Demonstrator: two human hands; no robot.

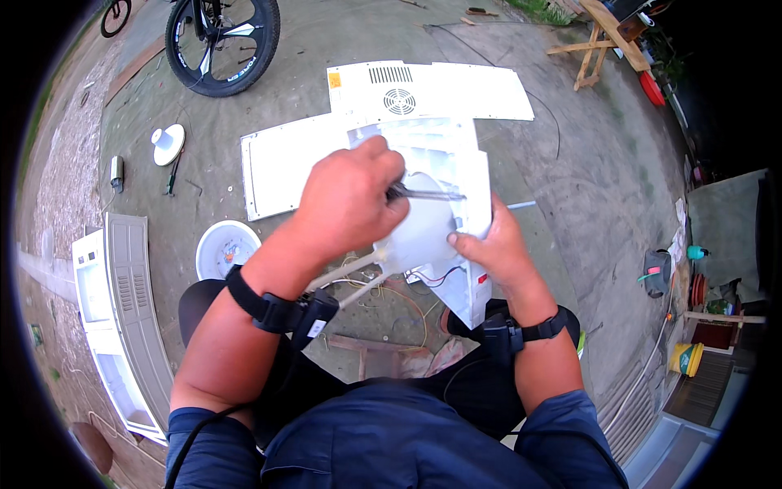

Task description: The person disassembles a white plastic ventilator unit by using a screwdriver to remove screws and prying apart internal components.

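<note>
Plastic housing (444,212) worked with a screwdriver (428,194)
Light, brittle-looking; edge is gripped by right hand (489,248), tool clenched in left hand (350,200).

The left hand (350,200) hides the screwdriver (428,195) handle; the bicycle wheel (224,37) is cut off.

Outdoor yard, bare concrete ground (521,163), flat daylight, no harsh shadows. Bike wheel (222,37) parked top left. White vented panel (428,90) flat on ground, second white panel (281,167) beside it. Grey louvred casing (134,318) lying far left, gravel strip behind. Wooden sawhorse (607,37) top right. Yellow bucket (686,357) and clutter along right edge.
</note>
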